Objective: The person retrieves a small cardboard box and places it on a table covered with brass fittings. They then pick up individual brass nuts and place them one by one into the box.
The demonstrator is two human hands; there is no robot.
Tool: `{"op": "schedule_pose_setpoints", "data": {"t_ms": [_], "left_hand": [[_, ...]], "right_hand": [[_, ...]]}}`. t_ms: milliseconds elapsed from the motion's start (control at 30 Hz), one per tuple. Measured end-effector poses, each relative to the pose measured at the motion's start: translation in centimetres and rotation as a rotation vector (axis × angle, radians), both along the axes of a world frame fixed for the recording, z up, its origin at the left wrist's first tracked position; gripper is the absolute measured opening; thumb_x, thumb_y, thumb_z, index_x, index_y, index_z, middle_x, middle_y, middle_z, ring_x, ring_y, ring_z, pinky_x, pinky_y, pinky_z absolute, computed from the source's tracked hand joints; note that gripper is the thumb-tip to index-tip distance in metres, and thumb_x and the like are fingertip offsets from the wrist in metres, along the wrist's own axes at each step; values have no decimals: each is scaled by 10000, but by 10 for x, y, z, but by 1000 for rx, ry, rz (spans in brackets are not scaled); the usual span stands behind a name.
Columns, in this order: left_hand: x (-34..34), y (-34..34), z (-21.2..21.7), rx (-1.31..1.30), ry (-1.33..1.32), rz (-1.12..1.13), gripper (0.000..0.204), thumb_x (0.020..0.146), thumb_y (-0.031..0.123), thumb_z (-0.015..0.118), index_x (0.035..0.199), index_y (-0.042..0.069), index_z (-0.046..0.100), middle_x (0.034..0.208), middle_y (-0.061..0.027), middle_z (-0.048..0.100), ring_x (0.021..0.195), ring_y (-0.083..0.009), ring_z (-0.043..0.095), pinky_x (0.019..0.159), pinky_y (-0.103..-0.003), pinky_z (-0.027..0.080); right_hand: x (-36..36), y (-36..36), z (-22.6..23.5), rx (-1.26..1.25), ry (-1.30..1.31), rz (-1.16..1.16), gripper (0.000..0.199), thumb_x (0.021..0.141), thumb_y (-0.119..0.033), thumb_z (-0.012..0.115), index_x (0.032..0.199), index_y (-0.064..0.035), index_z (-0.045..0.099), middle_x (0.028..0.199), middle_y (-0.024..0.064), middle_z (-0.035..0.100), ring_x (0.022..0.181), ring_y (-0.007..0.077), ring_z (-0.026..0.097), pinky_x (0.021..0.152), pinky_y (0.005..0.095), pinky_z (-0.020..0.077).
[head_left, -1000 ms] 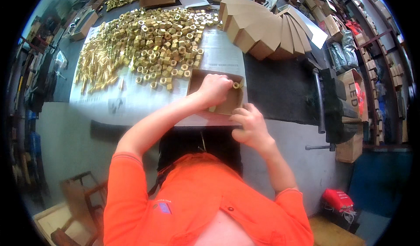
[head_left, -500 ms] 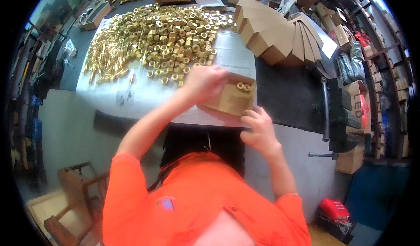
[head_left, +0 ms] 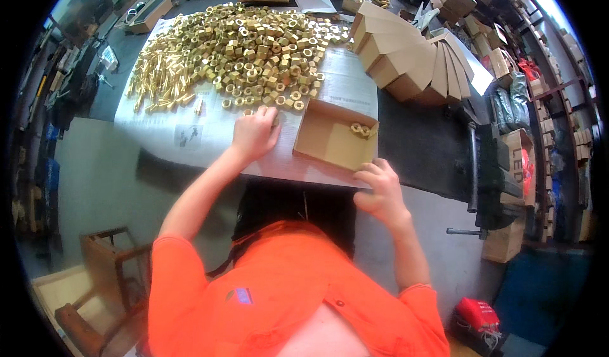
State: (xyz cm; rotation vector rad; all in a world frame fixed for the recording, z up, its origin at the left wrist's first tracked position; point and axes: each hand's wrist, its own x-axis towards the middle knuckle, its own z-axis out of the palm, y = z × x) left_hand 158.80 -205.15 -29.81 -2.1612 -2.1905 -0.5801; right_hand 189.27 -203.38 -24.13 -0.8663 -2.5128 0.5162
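A shallow open cardboard box (head_left: 327, 142) lies on the paper-covered table in front of me. Two brass nuts (head_left: 360, 129) sit side by side against its far right wall. My right hand (head_left: 382, 192) has its bent fingers at the box's near right corner. To the left of the box, my left hand (head_left: 255, 133) is closed at the near edge of a large heap of brass hex nuts (head_left: 260, 49). A bit of brass shows at its fingertips, though the fingers mostly cover it. Thin brass pins (head_left: 158, 78) lie heaped left of the nuts.
Several folded cardboard boxes (head_left: 406, 65) stand fanned out at the far right. A dark bench vise (head_left: 491, 173) projects at the right table edge. Printed paper (head_left: 209, 144) covers the work area. A wooden chair (head_left: 111, 271) is at the lower left, with shelving along both sides.
My left hand has moved from above the box leftward to the near edge of the nut heap. My right hand stays at the box corner, and the two nuts remain inside.
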Motion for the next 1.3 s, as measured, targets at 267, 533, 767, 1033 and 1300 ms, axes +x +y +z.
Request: {"op": "schedule_pose_setpoints", "data": {"t_ms": [267, 533, 767, 1033, 1300], "left_hand": [[-1, -5, 9, 6, -20, -36, 188, 724, 225, 656, 819, 95, 558, 797, -71, 567, 690, -286, 595, 583, -401, 467], [-5, -12, 12, -75, 35, -86, 149, 748, 223, 647, 816, 104, 589, 831, -68, 563, 695, -282, 599, 585, -401, 471], [-7, -11, 13, -84, 39, -63, 138, 755, 207, 638, 845, 107, 608, 823, -74, 565, 701, -288, 600, 585, -403, 472], [-11, -8, 22, -41, -21, -46, 110, 748, 167, 640, 834, 102, 618, 753, -76, 572, 677, -283, 596, 572, -393, 470], [66, 36, 50, 49, -75, -331, 123, 718, 127, 616, 830, 80, 631, 747, -83, 589, 680, -287, 605, 596, -391, 481]], "right_hand": [[2, 0, -1, -11, -16, -11, 285, 519, -97, 574, 791, -26, 621, 889, 100, 610, 859, 323, 524, 725, 383, 467], [1, -1, 1, -26, -16, -30, 266, 509, -64, 563, 760, -28, 641, 883, 95, 625, 879, 335, 531, 784, 379, 472], [1, 0, 1, -28, 5, -22, 268, 506, -61, 563, 760, -29, 642, 875, 93, 628, 879, 333, 534, 782, 379, 472], [1, 1, 2, -10, -12, -13, 273, 508, -74, 568, 766, -30, 645, 883, 92, 631, 888, 328, 538, 788, 376, 474], [0, 0, 2, -26, -62, -35, 283, 516, -97, 572, 780, -28, 646, 906, 95, 635, 896, 328, 538, 800, 376, 473]]}}
